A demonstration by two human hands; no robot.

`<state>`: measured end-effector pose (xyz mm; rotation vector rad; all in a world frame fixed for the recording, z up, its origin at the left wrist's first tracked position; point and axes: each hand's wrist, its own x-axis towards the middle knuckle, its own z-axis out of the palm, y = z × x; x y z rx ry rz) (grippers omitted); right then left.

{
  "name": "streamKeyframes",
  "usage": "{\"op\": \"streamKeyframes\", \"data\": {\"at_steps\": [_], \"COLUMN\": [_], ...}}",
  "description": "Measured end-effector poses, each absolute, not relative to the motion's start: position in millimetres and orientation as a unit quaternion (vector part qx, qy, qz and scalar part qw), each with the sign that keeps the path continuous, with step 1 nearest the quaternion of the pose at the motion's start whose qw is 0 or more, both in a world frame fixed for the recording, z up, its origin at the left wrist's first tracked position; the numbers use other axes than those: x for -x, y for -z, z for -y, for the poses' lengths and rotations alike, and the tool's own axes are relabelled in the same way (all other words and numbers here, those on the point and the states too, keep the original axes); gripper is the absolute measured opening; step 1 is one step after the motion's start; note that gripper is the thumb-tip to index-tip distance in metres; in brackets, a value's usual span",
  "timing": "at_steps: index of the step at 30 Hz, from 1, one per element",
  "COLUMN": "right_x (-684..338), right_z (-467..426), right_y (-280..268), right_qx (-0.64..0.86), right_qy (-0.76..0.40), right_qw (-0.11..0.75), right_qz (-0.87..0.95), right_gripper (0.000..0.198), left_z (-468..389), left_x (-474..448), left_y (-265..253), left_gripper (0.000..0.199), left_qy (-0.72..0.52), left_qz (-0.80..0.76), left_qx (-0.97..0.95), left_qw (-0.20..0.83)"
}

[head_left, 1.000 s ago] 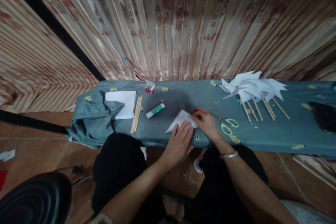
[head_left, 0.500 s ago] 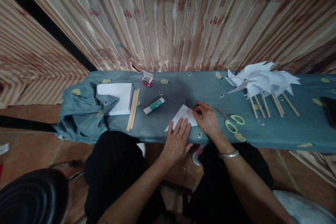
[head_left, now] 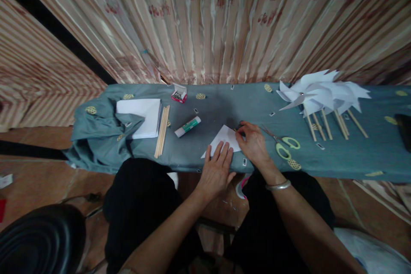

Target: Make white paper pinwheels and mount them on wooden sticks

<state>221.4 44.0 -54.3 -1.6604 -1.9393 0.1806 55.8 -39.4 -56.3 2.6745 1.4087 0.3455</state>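
Observation:
A white sheet of paper (head_left: pixel 224 134), folded into a triangle, lies on the cloth in front of me. My left hand (head_left: pixel 215 169) rests flat on its lower edge, fingers stretched out. At the paper's right corner, my right hand (head_left: pixel 253 143) has its thumb and fingers pinched together on the edge; the fingertips partly cover that corner. Just right of this hand are scissors (head_left: pixel 283 147) with green handles, blades towards the hand. A glue stick (head_left: pixel 188 126) with a green label lies left of the paper.
Wooden sticks (head_left: pixel 162 132) lie beside a stack of white paper (head_left: pixel 152 115) at the left. Behind them stands a small open red box (head_left: pixel 179 94) of metal pieces. Several paper pinwheels (head_left: pixel 324 94) on sticks lie at the right. A black stool (head_left: pixel 41 239) is at lower left.
Both hands stay at the folded paper in nearly the same pose. The whole view has shifted slightly; nothing on the table has visibly been moved.

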Motion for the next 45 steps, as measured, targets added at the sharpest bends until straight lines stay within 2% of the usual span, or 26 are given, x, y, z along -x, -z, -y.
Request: {"op": "streamKeyframes", "data": {"at_steps": [5, 11, 18, 30, 41, 45], "right_x": [-217, -214, -225, -259, -254, -237], "right_z": [-36, 2, 15, 8, -1, -13], "right_y": [54, 56, 68, 75, 59, 56], "right_qx": [0.621, 0.618, 0.665, 0.674, 0.659, 0.637], "right_qy": [-0.040, -0.009, -0.030, -0.032, -0.046, -0.087], "right_qw": [0.253, 0.234, 0.229, 0.308, 0.286, 0.238], "right_qz": [0.741, 0.751, 0.711, 0.671, 0.695, 0.728], "right_gripper": [0.025, 0.048, 0.048, 0.041, 0.042, 0.053], "left_z": [39, 40, 38, 69, 73, 76], "left_x": [-57, -57, -53, 28, 28, 28], "left_y": [56, 53, 52, 52, 61, 65], "left_gripper": [0.066, 0.069, 0.068, 0.059, 0.064, 0.065], "left_qy": [-0.095, -0.083, -0.075, -0.072, -0.099, -0.124], "left_qz": [-0.465, -0.466, -0.463, -0.494, -0.498, -0.498], "left_qx": [-0.879, -0.879, -0.881, -0.866, -0.861, -0.858], "left_qw": [0.053, 0.055, 0.064, 0.010, 0.015, 0.021]}}
